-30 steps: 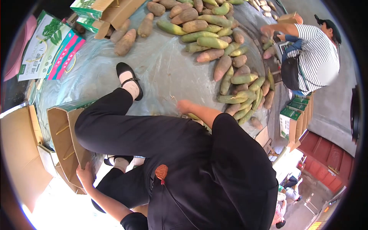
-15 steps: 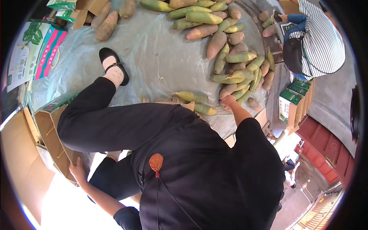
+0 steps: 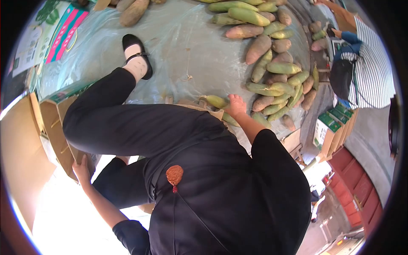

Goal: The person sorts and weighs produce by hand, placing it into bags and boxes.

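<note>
My left hand [image 3: 82, 169] grips the rim of an open cardboard box [image 3: 63, 142] beside my bent leg, thumb outside and the other fingers partly hidden. My right hand [image 3: 236, 106] is over the floor at my right, fingers extended and nothing visible in it. Just left of it lies a green radish [image 3: 216, 101], partly behind brown cardboard or paper [image 3: 193, 104] by my thigh. To its right is a pile of green radishes [image 3: 282, 68] mixed with brownish-pink roots [image 3: 258, 49].
Plastic sheeting [image 3: 170, 55] covers the floor under my foot. A printed carton [image 3: 46, 34] stands at upper left. Several green-topped boxes [image 3: 331, 125] stand at right, near a person in a striped shirt [image 3: 372, 72]. More large roots [image 3: 135, 12] lie at the top.
My right hand has moved left, away from the pile's edge, and its fingers have extended. My left hand stays on the box. The whole view has shifted somewhat.
</note>
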The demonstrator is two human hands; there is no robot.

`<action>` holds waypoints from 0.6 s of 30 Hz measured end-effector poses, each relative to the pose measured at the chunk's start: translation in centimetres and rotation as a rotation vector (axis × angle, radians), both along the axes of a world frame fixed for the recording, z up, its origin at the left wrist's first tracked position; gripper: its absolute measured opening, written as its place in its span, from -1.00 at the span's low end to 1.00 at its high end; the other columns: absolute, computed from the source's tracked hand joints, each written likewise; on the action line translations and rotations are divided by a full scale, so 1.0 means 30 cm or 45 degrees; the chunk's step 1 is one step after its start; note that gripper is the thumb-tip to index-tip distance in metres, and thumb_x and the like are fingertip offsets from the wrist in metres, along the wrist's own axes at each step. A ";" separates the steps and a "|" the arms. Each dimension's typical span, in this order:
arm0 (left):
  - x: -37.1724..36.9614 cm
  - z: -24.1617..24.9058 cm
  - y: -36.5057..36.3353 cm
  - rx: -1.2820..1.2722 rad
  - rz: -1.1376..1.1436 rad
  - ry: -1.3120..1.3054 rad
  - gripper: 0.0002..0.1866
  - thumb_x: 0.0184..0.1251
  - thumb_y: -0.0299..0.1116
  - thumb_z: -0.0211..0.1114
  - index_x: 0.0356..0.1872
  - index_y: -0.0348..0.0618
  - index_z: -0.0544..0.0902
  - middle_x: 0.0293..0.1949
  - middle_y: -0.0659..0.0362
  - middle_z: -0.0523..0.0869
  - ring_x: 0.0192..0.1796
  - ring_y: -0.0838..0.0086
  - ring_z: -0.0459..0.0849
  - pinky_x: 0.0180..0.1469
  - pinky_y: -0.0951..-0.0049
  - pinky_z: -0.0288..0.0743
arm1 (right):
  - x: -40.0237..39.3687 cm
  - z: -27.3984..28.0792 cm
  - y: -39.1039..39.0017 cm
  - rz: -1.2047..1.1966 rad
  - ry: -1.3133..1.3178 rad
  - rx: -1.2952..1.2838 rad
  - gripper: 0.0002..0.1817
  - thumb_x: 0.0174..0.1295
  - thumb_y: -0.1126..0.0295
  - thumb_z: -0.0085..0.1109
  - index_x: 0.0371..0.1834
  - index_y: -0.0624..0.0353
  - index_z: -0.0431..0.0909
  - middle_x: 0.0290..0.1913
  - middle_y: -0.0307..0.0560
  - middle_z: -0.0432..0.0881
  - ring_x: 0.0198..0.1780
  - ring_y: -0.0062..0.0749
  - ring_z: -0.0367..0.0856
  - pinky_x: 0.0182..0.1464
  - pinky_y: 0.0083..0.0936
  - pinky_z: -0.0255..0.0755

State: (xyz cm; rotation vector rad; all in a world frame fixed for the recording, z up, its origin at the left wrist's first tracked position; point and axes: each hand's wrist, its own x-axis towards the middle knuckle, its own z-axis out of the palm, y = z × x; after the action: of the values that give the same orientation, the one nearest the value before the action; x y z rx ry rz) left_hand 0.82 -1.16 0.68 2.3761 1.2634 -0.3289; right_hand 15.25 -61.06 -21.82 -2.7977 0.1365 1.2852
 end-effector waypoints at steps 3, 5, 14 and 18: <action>-0.006 -0.002 0.008 -0.035 0.027 -0.017 -0.66 0.16 -0.33 0.27 -0.11 -0.40 0.61 -0.28 0.02 0.72 -0.23 0.34 0.66 -0.08 0.35 0.47 | 0.016 -0.137 0.034 0.427 0.101 -0.011 -0.35 -0.18 0.22 0.45 0.08 -0.08 0.43 0.09 -0.18 0.47 0.23 -0.22 0.37 0.16 -0.09 0.34; -0.025 -0.021 0.029 -0.022 0.090 0.024 -0.66 0.15 -0.33 0.27 -0.12 -0.38 0.61 -0.30 0.00 0.72 -0.25 0.32 0.66 -0.09 0.35 0.47 | 0.055 -0.152 0.077 0.388 0.188 0.006 -0.34 -0.19 0.22 0.46 0.08 -0.09 0.43 0.09 -0.18 0.48 0.22 -0.21 0.39 0.14 -0.08 0.35; 0.030 0.035 -0.047 0.122 0.010 0.010 -0.71 0.08 -0.32 0.30 -0.19 -0.26 0.63 -0.36 -0.07 0.67 -0.31 0.07 0.63 -0.17 0.26 0.47 | 0.174 -0.157 0.119 0.210 0.136 0.181 -0.37 -0.17 0.21 0.43 0.01 0.10 0.38 -0.04 0.03 0.59 0.03 -0.06 0.55 0.05 -0.21 0.43; 0.028 0.052 -0.058 0.078 0.068 -0.049 -0.72 0.05 -0.34 0.32 -0.21 -0.25 0.65 -0.33 -0.07 0.68 -0.25 0.07 0.64 -0.14 0.25 0.47 | 0.391 -0.135 0.228 -0.099 -0.045 0.832 -0.41 -0.16 0.36 0.42 -0.01 0.20 0.38 -0.15 0.03 0.61 -0.04 -0.22 0.58 0.01 -0.34 0.43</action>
State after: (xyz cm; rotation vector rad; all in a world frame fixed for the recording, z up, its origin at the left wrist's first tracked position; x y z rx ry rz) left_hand 1.66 -2.89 2.24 2.3829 1.3343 -0.2308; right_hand 26.98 -54.23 -25.87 -2.2284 -0.1511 1.0212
